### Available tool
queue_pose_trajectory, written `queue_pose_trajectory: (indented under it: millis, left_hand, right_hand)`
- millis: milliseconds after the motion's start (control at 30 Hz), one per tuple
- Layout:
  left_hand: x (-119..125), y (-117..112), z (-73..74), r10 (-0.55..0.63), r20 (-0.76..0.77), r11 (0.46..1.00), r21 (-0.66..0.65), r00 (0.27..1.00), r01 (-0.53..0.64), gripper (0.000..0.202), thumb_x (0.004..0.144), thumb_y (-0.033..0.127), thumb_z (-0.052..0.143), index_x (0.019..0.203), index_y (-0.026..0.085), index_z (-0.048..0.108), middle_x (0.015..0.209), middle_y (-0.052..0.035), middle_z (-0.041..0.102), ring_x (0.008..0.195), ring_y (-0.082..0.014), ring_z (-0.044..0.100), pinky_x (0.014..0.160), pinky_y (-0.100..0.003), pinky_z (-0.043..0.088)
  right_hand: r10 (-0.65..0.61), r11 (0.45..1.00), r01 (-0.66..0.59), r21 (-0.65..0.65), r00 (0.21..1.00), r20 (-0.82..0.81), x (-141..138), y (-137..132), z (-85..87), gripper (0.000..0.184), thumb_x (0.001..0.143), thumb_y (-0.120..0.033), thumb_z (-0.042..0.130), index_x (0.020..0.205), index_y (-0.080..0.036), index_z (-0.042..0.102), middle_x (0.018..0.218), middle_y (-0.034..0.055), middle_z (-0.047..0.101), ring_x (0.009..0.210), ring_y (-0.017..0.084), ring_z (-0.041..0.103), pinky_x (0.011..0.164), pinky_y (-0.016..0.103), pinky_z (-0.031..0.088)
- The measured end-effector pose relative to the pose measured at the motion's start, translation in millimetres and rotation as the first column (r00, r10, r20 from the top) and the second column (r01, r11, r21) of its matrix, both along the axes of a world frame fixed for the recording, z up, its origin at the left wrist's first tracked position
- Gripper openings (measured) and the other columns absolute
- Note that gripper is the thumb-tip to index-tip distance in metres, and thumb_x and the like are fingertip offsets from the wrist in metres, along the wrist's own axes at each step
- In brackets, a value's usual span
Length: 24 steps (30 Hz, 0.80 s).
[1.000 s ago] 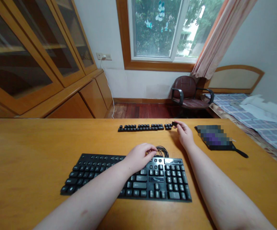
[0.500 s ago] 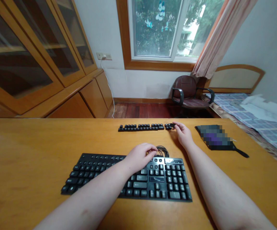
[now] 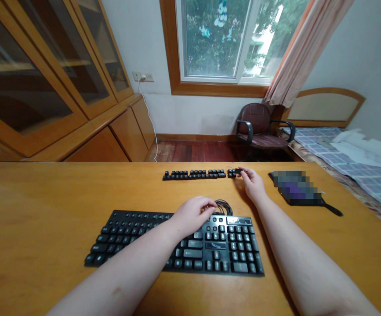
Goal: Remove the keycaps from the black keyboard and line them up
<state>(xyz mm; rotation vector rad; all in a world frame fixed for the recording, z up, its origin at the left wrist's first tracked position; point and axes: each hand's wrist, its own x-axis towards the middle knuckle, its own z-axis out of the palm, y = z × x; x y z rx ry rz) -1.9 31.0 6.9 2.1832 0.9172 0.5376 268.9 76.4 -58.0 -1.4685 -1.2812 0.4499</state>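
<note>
A black keyboard lies on the wooden desk; several of its keys are gone from the upper rows. My left hand rests on the keyboard's top edge, fingers curled, beside a coiled black cable. Far across the desk runs a row of loose black keycaps. My right hand pinches a single keycap at the right end of that row, touching the desk.
A dark flat pouch with a black strap lies right of my right hand. Beyond the desk stand a brown office chair, wooden cabinets with glass doors, a window, and a bed at far right.
My right hand has lowered the keycap from just above the desk to the right end of the keycap row. My left hand has not moved.
</note>
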Motion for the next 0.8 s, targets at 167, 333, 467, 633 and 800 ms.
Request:
queue_pose_trajectory:
  millis: [167,333,467,633,800]
  left_hand:
    - [-0.1,-0.4,1.1,0.000,-0.011,1.000,-0.005,1.000,0.000,0.021,0.086,0.029,0.047,0.094,0.021,0.064,0.094,-0.0025,0.066,0.089,-0.0175,0.059,0.081,-0.031,0.046]
    - [-0.2,-0.1,-0.3,0.000,-0.008,1.000,-0.009,1.000,0.000,0.021,0.086,0.029,0.047,0.093,0.021,0.064,0.093,-0.0022,0.066,0.088,-0.0173,0.059,0.081,-0.030,0.046]
    - [-0.1,-0.1,-0.7,-0.001,-0.014,1.000,-0.009,1.000,0.001,0.021,0.086,0.029,0.046,0.093,0.021,0.065,0.093,-0.0029,0.066,0.088,-0.0174,0.059,0.081,-0.031,0.046]
    - [-0.1,0.0,-0.3,0.002,-0.013,1.000,-0.008,1.000,-0.002,0.021,0.086,0.029,0.047,0.093,0.021,0.065,0.092,-0.0027,0.066,0.087,-0.0173,0.059,0.080,-0.030,0.046]
    - [-0.3,0.1,0.3,-0.008,-0.013,1.000,-0.002,1.000,0.008,0.021,0.086,0.029,0.046,0.093,0.021,0.064,0.093,-0.0024,0.066,0.087,-0.0170,0.059,0.080,-0.029,0.046]
  right_hand:
    - [-0.047,0.998,0.048,0.046,0.999,-0.025,1.1,-1.6,1.8,0.039,0.082,-0.043,0.048,0.105,-0.014,0.061,0.079,0.0083,0.066,0.080,0.021,0.060,0.080,0.039,0.044]
    - [-0.144,0.981,0.153,0.118,0.986,-0.083,2.2,-3.9,6.2,0.035,0.081,-0.040,0.048,0.099,-0.013,0.061,0.073,0.0068,0.063,0.073,0.019,0.060,0.076,0.037,0.045]
    - [-0.099,0.989,0.110,0.103,0.990,-0.101,0.2,-4.8,7.6,0.034,0.080,-0.042,0.049,0.096,-0.014,0.062,0.071,0.0063,0.064,0.068,0.018,0.059,0.072,0.036,0.046]
    - [-0.068,0.993,0.077,0.090,0.992,-0.105,0.1,-1.8,2.8,0.035,0.079,-0.044,0.050,0.096,-0.015,0.062,0.069,0.0052,0.063,0.069,0.019,0.060,0.074,0.036,0.046]
    - [-0.082,0.990,0.093,0.102,0.991,-0.110,0.3,-2.7,3.9,0.035,0.079,-0.043,0.050,0.096,-0.014,0.062,0.070,0.0056,0.063,0.070,0.019,0.060,0.075,0.037,0.045]
